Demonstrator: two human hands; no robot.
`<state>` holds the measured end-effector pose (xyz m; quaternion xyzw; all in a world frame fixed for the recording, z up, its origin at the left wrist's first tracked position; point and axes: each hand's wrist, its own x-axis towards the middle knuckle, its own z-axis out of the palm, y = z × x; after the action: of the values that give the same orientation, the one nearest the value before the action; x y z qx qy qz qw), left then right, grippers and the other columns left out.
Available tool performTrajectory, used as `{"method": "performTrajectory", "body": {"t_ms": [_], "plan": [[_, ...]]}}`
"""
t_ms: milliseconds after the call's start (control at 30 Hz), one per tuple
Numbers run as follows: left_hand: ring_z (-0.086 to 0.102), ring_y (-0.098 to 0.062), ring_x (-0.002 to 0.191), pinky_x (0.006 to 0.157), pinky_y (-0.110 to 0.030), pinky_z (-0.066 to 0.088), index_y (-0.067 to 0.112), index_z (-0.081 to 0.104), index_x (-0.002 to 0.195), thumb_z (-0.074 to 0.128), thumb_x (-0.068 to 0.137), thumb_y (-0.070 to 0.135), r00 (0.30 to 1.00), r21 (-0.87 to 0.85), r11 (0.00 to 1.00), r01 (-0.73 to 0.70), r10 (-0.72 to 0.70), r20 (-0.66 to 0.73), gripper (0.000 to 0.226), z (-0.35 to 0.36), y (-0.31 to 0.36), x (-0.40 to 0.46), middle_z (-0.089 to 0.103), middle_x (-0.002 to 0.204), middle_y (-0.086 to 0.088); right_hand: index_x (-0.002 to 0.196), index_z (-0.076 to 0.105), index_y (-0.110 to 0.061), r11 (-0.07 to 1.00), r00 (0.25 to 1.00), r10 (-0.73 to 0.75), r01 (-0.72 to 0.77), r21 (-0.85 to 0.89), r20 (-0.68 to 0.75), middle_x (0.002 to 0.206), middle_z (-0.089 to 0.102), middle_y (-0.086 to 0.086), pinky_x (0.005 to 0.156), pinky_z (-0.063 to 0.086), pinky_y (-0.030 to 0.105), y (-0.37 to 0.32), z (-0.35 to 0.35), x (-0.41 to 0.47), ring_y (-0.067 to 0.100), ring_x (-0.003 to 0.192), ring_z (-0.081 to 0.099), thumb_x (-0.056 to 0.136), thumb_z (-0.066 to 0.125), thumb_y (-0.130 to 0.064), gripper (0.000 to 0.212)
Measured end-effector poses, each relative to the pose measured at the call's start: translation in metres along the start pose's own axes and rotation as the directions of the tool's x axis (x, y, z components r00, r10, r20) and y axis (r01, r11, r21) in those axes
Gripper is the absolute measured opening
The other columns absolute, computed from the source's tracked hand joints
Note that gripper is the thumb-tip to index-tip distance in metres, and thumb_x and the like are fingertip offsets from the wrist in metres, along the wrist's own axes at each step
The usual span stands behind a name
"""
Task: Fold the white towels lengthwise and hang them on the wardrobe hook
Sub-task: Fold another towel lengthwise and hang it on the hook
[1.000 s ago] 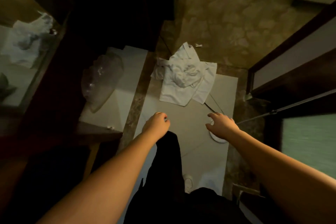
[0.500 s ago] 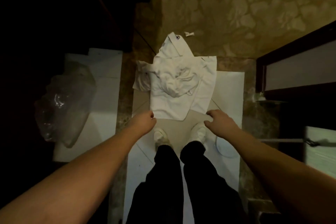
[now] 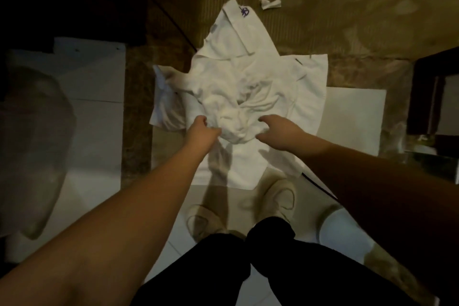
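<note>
Both hands reach into the heap of white towels on the floor. The left hand seems clamped on a bunched fold; the right hand curls over the fold's other side, grip unclear.

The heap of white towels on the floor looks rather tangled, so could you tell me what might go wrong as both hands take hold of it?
The left hand and right hand both reach into the crumpled middle of the heap of white towels, so several layers may lift together rather than one towel. The flat lower sheet ends close to the pale shoes, so a foot might pin it. The small scrap of white paper lying beyond could get swept up.
</note>
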<state>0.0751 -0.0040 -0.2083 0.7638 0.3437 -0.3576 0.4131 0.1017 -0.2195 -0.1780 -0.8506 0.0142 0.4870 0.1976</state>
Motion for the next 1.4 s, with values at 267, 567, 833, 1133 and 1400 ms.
{"method": "performTrajectory", "body": {"t_ms": [267, 567, 833, 1133, 1400], "plan": [[0.066, -0.032, 0.088, 0.078, -0.036, 0.058, 0.004, 0.061, 0.117, 0.068, 0.094, 0.026, 0.991, -0.353, 0.930, 0.105, -0.127, -0.039, 0.032, 0.030, -0.006, 0.074, 0.068, 0.108, -0.015, 0.155, 0.031, -0.021, 0.877, 0.997, -0.040, 0.065, 0.476, -0.063, 0.149, 0.050, 0.005, 0.079, 0.052, 0.021, -0.034, 0.019, 0.090, 0.024, 0.108, 0.065, 0.094, 0.067, -0.044, 0.075], [0.050, -0.007, 0.049, 0.047, -0.019, 0.037, 0.019, 0.063, 0.092, 0.061, 0.095, 0.015, 0.956, -0.631, 0.723, 0.281, -0.153, 0.251, 0.005, -0.005, -0.011, -0.054, 0.067, 0.063, 0.008, 0.101, 0.066, -0.024, 0.799, 0.992, 0.023, -0.090, 0.594, 0.120, 0.090, 0.065, -0.003, 0.062, 0.046, 0.023, -0.025, 0.018, -0.002, 0.012, 0.077, 0.060, 0.097, 0.060, -0.044, 0.021], [0.063, -0.014, 0.091, 0.087, -0.029, 0.044, 0.016, 0.065, 0.116, 0.058, 0.092, 0.009, 0.967, -0.751, 0.627, 0.206, -0.014, 0.253, 0.025, -0.072, 0.043, -0.198, 0.071, 0.105, 0.000, 0.089, 0.070, -0.023, 0.668, 0.986, -0.045, -0.092, 0.739, 0.163, 0.085, 0.063, -0.005, 0.069, 0.041, 0.024, -0.049, -0.044, -0.138, 0.010, 0.081, 0.054, 0.094, 0.069, -0.036, 0.015], [0.065, -0.025, 0.119, 0.097, -0.039, 0.055, 0.015, 0.054, 0.137, 0.057, 0.099, 0.012, 0.952, -0.646, 0.753, -0.125, 0.274, 0.135, 0.038, -0.153, 0.117, -0.338, 0.069, 0.126, -0.006, 0.100, 0.073, -0.028, 0.764, 0.984, -0.135, 0.031, 0.644, 0.113, 0.098, 0.074, -0.013, 0.076, 0.047, 0.027, -0.119, -0.128, -0.275, 0.010, 0.094, 0.067, 0.095, 0.060, -0.053, 0.029], [0.070, -0.016, 0.094, 0.080, -0.030, 0.058, 0.023, 0.069, 0.115, 0.062, 0.097, 0.014, 0.910, -0.384, 0.858, -0.341, 0.404, 0.093, 0.021, -0.231, 0.124, -0.476, 0.076, 0.096, 0.004, 0.109, 0.063, -0.035, 0.789, 0.891, -0.254, 0.416, 0.453, -0.377, 0.110, 0.065, -0.013, 0.072, 0.044, 0.023, -0.182, -0.172, -0.404, 0.004, 0.095, 0.061, 0.097, 0.058, -0.051, 0.021]]}}
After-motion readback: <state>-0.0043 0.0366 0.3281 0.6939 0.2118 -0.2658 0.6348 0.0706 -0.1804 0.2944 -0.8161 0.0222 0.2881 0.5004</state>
